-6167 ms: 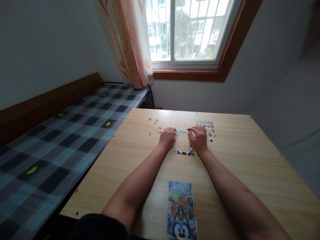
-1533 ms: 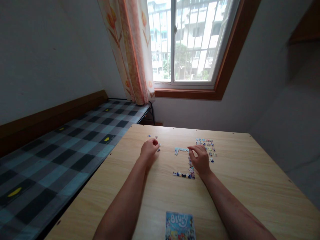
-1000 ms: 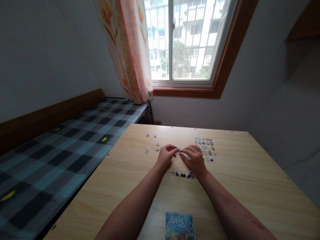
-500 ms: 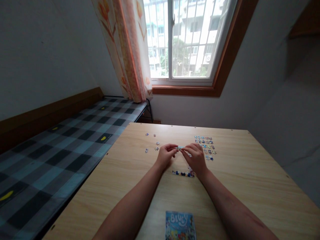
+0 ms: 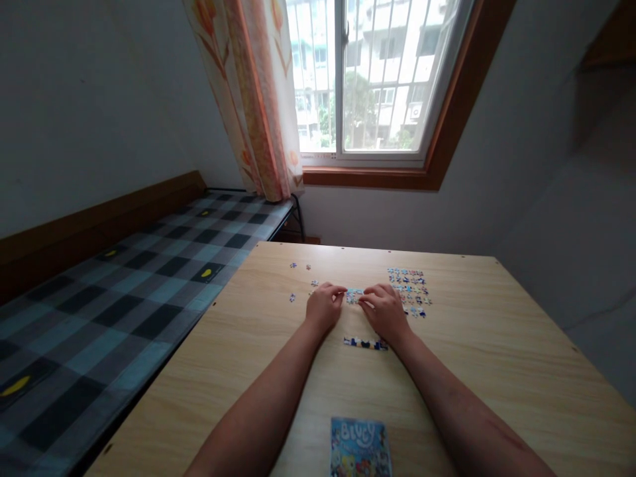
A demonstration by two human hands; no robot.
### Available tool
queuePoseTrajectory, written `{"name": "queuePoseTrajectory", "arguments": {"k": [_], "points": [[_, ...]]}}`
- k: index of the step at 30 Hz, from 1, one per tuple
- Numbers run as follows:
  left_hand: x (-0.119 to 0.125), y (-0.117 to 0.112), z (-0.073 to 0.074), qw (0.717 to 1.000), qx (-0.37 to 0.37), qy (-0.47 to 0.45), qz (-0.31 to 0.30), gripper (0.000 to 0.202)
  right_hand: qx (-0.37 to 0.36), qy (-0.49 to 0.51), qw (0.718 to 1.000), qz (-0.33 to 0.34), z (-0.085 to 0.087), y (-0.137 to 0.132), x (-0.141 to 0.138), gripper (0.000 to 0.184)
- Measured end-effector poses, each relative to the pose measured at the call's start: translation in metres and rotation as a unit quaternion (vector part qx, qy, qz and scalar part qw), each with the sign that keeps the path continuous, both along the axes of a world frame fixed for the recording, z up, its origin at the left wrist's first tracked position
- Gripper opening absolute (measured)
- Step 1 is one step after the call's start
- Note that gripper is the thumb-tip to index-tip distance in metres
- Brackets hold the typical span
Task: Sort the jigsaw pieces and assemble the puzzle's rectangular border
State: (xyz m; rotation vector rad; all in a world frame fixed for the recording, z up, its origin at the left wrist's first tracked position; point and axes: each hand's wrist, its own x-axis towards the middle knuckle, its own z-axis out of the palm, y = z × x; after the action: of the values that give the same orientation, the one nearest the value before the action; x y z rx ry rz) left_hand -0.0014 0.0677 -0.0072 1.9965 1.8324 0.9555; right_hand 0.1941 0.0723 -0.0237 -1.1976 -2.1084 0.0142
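Note:
A small block of joined jigsaw puzzle pieces (image 5: 354, 296), pale blue with mixed colours, lies face up between my hands. My left hand (image 5: 324, 307) has thumb and fingers pinched at its left edge. On the opposite edge, the fingertips of my right hand (image 5: 385, 310) close on the block. Nearer to me is a joined strip of puzzle pieces (image 5: 365, 344), dark blue and cream, its right end partly behind my right wrist. Rows of loose puzzle pieces (image 5: 408, 281) sit beyond my right hand, which hides some of them.
Several scattered puzzle pieces (image 5: 293, 297) lie left of my hands. A blue picture card or box marked "Bluey" (image 5: 360, 445) is at the near side of the wooden table (image 5: 238, 371). A checked bed (image 5: 149, 265) stands at left, a window behind.
The joined block has come down from a tilted hold to lie face up, showing more of its surface. My hands have moved slightly apart around it.

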Motion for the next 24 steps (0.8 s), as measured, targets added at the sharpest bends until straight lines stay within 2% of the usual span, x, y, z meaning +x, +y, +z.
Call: {"name": "queuePoseTrajectory", "arguments": {"k": [4, 9, 24], "points": [[0.0038, -0.0003, -0.0004, 0.996, -0.039, 0.076, -0.003, 0.027, -0.012, -0.028, 1.0, -0.005, 0.0029, -0.0024, -0.0037, 0.008], [0.0046, 0.0006, 0.0027, 0.991, -0.068, 0.115, -0.008, 0.033, -0.026, -0.04, 0.999, -0.012, 0.0064, -0.0037, -0.0084, 0.009], [0.0067, 0.0006, 0.004, 0.989, -0.08, 0.125, -0.003, 0.033, -0.039, -0.056, 0.997, -0.019, 0.0053, -0.0045, -0.0088, 0.008]]}}
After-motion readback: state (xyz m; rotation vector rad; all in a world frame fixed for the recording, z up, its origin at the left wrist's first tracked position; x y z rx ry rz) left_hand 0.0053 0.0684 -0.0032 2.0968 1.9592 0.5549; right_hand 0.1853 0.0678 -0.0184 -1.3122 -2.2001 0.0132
